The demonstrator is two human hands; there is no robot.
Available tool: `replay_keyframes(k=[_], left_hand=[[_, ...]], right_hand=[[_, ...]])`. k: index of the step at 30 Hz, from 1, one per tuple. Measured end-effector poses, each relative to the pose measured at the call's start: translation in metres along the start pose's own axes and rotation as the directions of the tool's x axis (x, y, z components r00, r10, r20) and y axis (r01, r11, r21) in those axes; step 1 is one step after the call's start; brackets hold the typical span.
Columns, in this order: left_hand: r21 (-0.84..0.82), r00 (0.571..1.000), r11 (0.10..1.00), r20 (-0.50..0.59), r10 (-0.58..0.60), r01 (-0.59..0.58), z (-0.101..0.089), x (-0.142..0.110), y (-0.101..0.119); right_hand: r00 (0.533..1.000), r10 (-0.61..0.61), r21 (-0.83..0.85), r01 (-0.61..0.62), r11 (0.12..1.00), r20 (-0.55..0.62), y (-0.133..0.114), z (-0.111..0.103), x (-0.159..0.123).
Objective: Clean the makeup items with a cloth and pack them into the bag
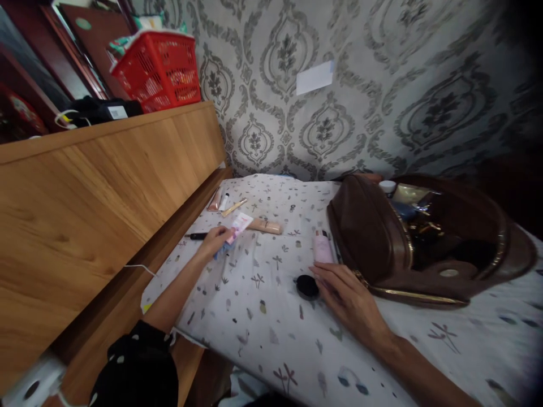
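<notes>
My left hand (215, 239) reaches out over the patterned bedsheet (263, 316) and its fingers are closed on a small pink and white packet (238, 225). A black pen (195, 236) lies just left of that hand. My right hand (345, 294) lies flat on the sheet with fingers stretched out, touching a small round black compact (306, 286). A pink tube (322, 247) stands just above the right hand, next to an open brown bag (373, 237) that has several items inside.
A beige tube (265, 226) and several small cosmetics (224, 202) lie near the wooden headboard (106, 186) at left. A red basket (159, 68) sits on top of it. Patterned wallpaper (382, 102) with a white paper (315, 77) is behind.
</notes>
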State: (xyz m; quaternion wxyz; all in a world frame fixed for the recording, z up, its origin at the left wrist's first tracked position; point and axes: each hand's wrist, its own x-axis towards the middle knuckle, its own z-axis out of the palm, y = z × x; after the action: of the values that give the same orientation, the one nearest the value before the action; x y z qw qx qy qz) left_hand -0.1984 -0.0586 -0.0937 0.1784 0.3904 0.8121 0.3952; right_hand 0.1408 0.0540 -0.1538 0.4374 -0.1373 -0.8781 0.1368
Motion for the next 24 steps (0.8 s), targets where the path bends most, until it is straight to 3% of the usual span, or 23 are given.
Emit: replay_keyframes(k=[3,6,10,18,24], left_hand=[[0.155,0.998,0.986,0.031,0.058,-0.062,0.020,-0.023,0.004],[0.307,0.993,0.945,0.067,0.094,-0.110,0.024,-0.035,0.007],[0.477,0.990,0.867,0.075,0.120,-0.141,0.012,-0.036,0.010],[0.732,0.984,0.681,-0.113,0.141,-0.014,-0.030,-0.009,0.008],[0.765,0.975,0.626,0.016,0.220,-0.153,-0.012,-0.007,0.014]], right_hand=[[0.998,-0.060,0.000,0.060,0.998,0.002,-0.005,-0.001,0.003],[0.997,-0.074,-0.010,0.074,0.997,-0.021,-0.005,-0.001,0.003],[0.997,-0.073,-0.016,0.072,0.997,-0.032,-0.002,0.000,0.002],[1.000,-0.021,0.017,0.021,1.000,-0.019,-0.001,-0.001,0.000],[1.000,-0.003,0.018,0.003,1.000,-0.018,-0.001,-0.001,0.000]])
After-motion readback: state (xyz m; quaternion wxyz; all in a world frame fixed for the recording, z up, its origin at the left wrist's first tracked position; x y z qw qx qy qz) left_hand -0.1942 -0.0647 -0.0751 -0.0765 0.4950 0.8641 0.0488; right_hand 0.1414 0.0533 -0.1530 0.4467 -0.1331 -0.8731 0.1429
